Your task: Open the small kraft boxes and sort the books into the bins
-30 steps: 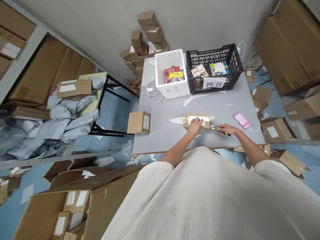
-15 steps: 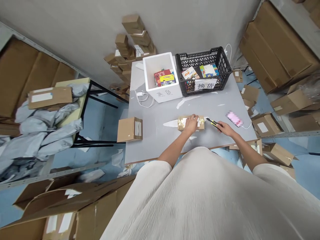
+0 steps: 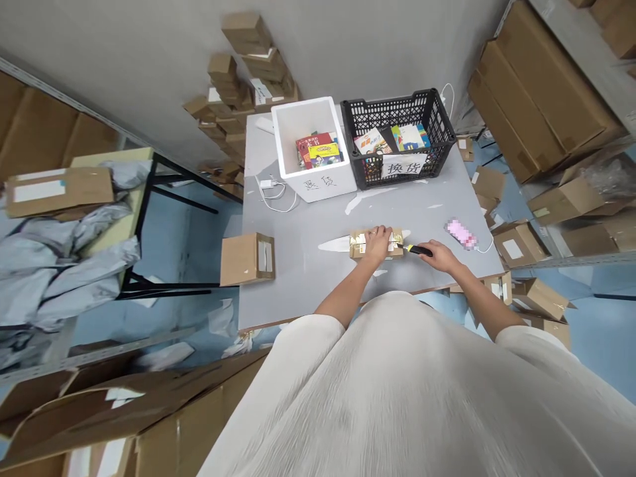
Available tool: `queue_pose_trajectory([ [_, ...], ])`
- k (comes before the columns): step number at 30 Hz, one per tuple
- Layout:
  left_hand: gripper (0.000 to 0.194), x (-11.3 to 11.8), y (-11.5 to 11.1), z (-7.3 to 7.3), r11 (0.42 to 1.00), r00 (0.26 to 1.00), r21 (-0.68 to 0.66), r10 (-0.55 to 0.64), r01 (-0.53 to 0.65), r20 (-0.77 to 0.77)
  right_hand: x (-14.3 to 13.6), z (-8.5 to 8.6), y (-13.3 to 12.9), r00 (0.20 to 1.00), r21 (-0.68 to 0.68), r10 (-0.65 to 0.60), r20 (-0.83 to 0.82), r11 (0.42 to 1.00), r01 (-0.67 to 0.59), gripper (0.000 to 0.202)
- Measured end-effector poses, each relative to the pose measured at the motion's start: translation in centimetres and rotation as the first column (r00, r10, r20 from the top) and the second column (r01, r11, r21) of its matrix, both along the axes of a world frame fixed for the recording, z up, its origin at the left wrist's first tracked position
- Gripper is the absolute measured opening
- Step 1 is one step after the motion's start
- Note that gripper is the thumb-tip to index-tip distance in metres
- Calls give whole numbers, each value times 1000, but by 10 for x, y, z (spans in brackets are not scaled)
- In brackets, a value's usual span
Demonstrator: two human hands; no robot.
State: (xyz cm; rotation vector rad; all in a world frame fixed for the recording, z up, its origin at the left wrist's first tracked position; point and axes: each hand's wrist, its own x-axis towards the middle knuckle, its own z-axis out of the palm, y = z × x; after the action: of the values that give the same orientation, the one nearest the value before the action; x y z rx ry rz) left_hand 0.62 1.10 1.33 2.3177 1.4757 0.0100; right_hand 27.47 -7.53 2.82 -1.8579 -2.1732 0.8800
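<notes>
A small taped cardboard box (image 3: 356, 245) lies on the grey table (image 3: 308, 285) in front of me. My left hand (image 3: 377, 242) rests on top of this box, fingers pressed onto it. My right hand (image 3: 438, 255) is closed around the handle of a black and yellow utility knife (image 3: 418, 250), whose tip is at the right end of the box. Under the box a pale strip (image 3: 334, 245) shows on the tabletop.
Behind are a white foam box (image 3: 330, 189) and a black crate (image 3: 365, 162), both with books. A larger carton (image 3: 239, 260) sits at the table's left edge, a pink phone (image 3: 461, 234) with a cable at right. Stacked cartons (image 3: 246, 33) stand against the wall.
The knife has moved left and turned flatter, its tip now reaching the small box. My left hand stays on the box. The whole view has shifted slightly.
</notes>
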Motion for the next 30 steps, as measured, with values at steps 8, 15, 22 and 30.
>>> queue_pose_trajectory([
  [8,65,-4,-16,-5,998,998,59,11,-15,59,-2,-11,-4,998,2,-53,-22,999,53,45],
  [15,69,-3,-19,-4,999,998,43,29,-32,52,-16,-19,-5,998,67,-56,-3,996,56,48],
  [22,66,-4,-20,-5,998,999,51,30,-31,24,-19,-31,-7,996,86,-85,30,993,82,53],
  [30,64,-4,-23,-18,995,998,81,55,-57,24,33,-43,8,935,249,-339,-106,901,355,59],
])
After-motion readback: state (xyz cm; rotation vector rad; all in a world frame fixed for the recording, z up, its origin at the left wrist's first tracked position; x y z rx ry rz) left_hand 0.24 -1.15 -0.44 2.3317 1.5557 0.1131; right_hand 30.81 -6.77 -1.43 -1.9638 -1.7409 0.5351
